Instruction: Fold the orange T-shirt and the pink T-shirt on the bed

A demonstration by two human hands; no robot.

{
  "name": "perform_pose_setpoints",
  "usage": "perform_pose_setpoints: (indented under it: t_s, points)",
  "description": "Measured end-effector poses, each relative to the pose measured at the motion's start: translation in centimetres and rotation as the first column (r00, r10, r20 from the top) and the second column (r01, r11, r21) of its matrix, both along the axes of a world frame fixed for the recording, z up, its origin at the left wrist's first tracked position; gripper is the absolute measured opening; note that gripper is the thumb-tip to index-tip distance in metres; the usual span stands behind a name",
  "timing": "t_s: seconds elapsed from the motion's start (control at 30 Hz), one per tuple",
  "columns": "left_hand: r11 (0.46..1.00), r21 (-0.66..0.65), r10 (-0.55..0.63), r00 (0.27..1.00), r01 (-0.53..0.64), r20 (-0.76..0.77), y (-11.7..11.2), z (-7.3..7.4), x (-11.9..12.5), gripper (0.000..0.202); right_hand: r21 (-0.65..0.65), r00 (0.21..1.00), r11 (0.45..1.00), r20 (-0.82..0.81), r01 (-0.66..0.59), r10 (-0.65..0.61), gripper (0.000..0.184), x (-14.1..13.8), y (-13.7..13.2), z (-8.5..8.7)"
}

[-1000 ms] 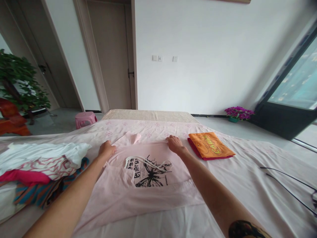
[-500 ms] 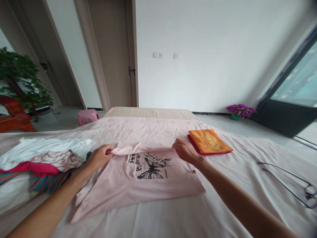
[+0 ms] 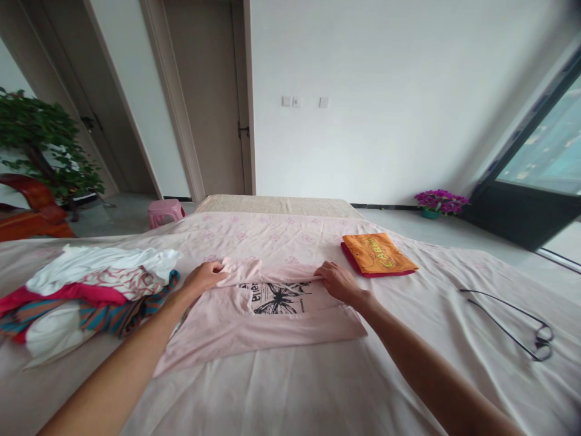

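A pink T-shirt (image 3: 272, 333) with a black butterfly print lies on the bed, its far edge turned over toward me. At the far left corner my left hand (image 3: 207, 277) pinches the cloth, where a sleeve bunches up. The fingers of my right hand (image 3: 334, 280) are closed on the far right corner. Part of the print is covered by the folded edge. Just beyond my right hand rests a folded orange garment (image 3: 379, 254) with yellow lettering, on top of a dark red one (image 3: 350, 260).
To the left is a loose heap of clothes (image 3: 104, 290), white, red and striped. Black-framed glasses (image 3: 540, 339) lie on the pale bedsheet (image 3: 254, 393) at the right. Beyond the bed stand a pink stool (image 3: 166, 212) and a purple potted flower (image 3: 440, 203).
The T-shirt's far edge has been turned further over, covering more of the print. Its left side has drawn inward, and my left hand has shifted slightly right.
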State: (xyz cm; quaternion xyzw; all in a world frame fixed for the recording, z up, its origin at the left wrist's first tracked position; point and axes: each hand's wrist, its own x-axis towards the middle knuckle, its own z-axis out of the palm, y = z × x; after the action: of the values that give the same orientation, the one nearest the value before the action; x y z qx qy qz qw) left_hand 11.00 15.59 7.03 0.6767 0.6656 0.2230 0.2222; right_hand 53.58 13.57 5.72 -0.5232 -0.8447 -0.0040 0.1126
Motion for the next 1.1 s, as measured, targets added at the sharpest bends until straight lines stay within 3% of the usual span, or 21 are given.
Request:
perform_pose_setpoints:
  t_s: [0.1,0.23,0.3,0.4,0.5,0.67,0.8,0.87,0.93,1.03,1.1]
  points:
    - [0.983,0.092,-0.163,0.985,0.157,0.06,-1.8,-0.4,-0.8,0.029,-0.001,1.0,1.0,-0.022,-0.006,0.006,0.041,0.3,-0.6,-0.2]
    - [0.886,0.131,-0.442,0.895,0.446,-0.056,-5.4,-1.1,-2.8,0.014,-0.039,0.999,0.998,0.001,0.053,-0.053,0.053,-0.2,-1.5,0.6]
    - [0.876,0.129,-0.456,0.885,0.465,-0.096,-6.4,-1.4,-3.4,0.023,-0.06,0.997,0.996,-0.002,0.072,-0.072,0.055,-1.4,-1.7,1.4]
    - [0.924,0.127,-0.353,0.932,0.361,-0.076,-6.4,-1.9,-3.0,0.045,-0.082,0.996,0.996,-0.081,0.019,-0.026,0.046,-4.7,-1.5,2.2]
    - [0.95,0.098,-0.29,0.955,0.296,-0.069,-5.7,-2.0,-1.3,0.042,-0.101,0.977,0.993,-0.211,-0.054,0.032,0.041,-9.2,-0.7,2.3]
    - [0.882,0.196,-0.417,0.904,0.428,-0.095,-6.7,-1.5,0.1,0.024,-0.281,0.924,0.954,-0.381,-0.106,-0.01,0.072,-15.3,0.6,1.3]
    - [0.828,0.148,-0.543,0.839,0.54,-0.023,-8.4,-1.6,-2.0,0.029,-0.298,0.865,0.897,-0.476,-0.327,0.157,0.085,-16.8,-0.1,0.7]
    - [0.871,0.16,-0.474,0.88,0.465,0.023,-8.5,-1.8,-3.6,0.031,-0.236,0.858,0.879,-0.424,-0.414,0.29,0.079,-16.8,-1.2,0.9]
    - [0.927,0.237,-0.3,0.954,0.291,-0.001,-7.8,-1.9,-5.1,0.033,-0.129,0.859,0.88,-0.323,-0.457,0.398,0.069,-16.9,-2.6,1.2]
    - [0.932,0.345,-0.089,0.993,0.111,-0.081,-5.9,-2.2,-6.9,0.04,0.019,0.832,0.854,-0.216,-0.52,0.511,0.06,-17.1,-4.6,1.9]
    - [0.945,0.323,-0.022,0.995,0.053,-0.099,-4.4,-2.5,-7.7,0.049,0.053,0.797,0.816,-0.186,-0.575,0.574,0.058,-17.2,-5.6,2.1]
